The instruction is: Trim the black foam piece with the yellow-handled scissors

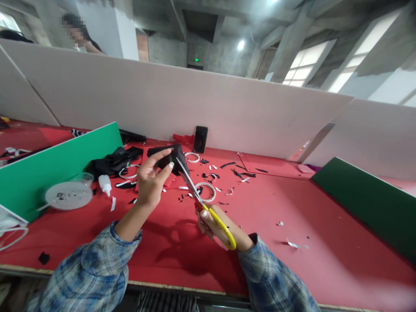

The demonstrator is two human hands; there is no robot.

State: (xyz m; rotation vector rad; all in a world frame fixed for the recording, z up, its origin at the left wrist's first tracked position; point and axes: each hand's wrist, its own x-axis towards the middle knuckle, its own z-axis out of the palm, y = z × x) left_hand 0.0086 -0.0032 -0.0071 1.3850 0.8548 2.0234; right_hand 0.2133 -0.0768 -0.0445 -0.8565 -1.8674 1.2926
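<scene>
My left hand (152, 177) pinches a piece of black fabric (179, 157) between thumb and fingers, held up above the red table. My right hand (209, 223) is closed on scissors (224, 227) with yellow and red handles. Their blades point up and left, and the tips reach the edge of the fabric beside my left thumb. From this angle I cannot tell whether the blades are parted around the cloth. Behind the scissors a white ring (212, 195) lies flat among black and white scraps (238, 174).
A green panel (81, 145) stands at left, near a white spool (69, 195), a small white bottle (104, 184) and crumpled black fabric (113, 161). A black phone (200, 139) leans on the white partition (227, 108). Another green panel (367, 203) stands at right. Beyond the partition is a person (78, 34).
</scene>
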